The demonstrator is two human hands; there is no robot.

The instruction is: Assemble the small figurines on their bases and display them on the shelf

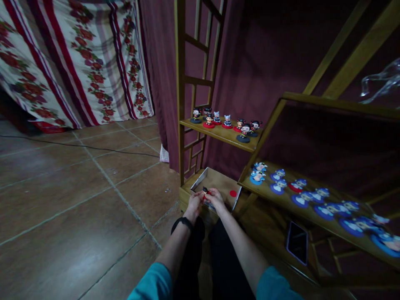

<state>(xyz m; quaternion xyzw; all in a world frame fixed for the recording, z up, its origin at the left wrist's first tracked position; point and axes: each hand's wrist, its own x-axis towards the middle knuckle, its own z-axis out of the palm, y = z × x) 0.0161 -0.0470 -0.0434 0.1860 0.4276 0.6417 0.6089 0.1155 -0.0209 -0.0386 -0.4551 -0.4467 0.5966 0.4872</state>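
Both of my hands are closed around one small figurine (205, 191) with a dark head and a red body. My left hand (195, 203) grips it from the left, and my right hand (216, 197) from the right. They hold it over the near edge of a shallow cardboard box (218, 180) on the low shelf. Inside the box, to the right of my hands, lies a round red disc (233, 193). My fingers hide the lower part of the figurine.
Several figurines on red and dark bases stand on the upper shelf (215, 130). More, mostly on blue bases, line the right shelf (283, 199). A phone (297, 243) lies below them. A cable (93, 147) crosses the tiled floor at left.
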